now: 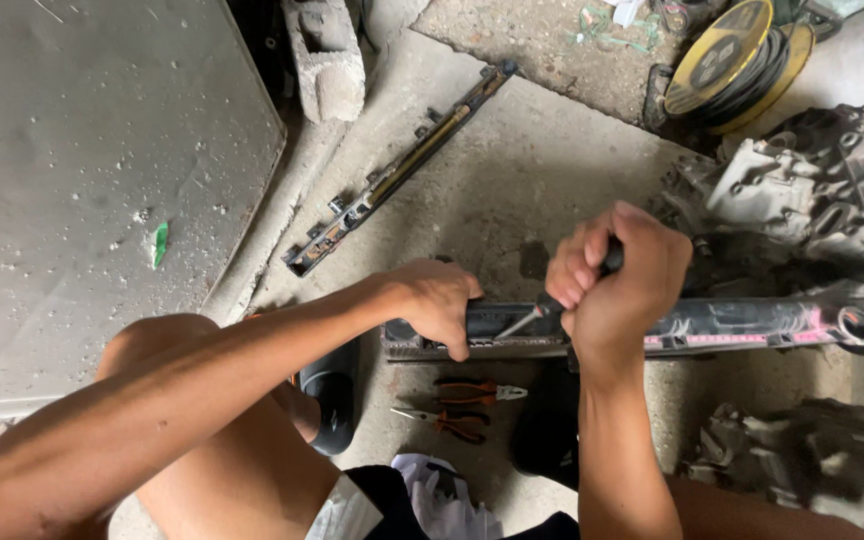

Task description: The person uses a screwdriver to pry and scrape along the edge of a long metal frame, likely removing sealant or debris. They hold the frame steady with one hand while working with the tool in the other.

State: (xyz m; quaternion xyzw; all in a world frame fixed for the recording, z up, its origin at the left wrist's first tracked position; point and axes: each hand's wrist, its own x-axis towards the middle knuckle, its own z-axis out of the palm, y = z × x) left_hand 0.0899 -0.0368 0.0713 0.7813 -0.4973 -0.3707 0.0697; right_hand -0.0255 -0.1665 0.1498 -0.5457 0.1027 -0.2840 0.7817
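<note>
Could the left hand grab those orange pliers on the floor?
Probably yes. The left hand grips the long black part, and the pliers lie on bare concrete just below it, nothing between, though it would have to let go first.

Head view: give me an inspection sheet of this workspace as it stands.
Surface: bare concrete floor, dusty.
Job's things: long black radiator lying flat; screwdriver tip at its top edge.
Clutter: pliers and a second pair below the radiator; detached strip; concrete block.
Grippers: left hand grips the radiator's end; right hand closed on the screwdriver handle.
Cables: yellow cable reel.
Surroundings: gearbox casing; grey panel.
</note>
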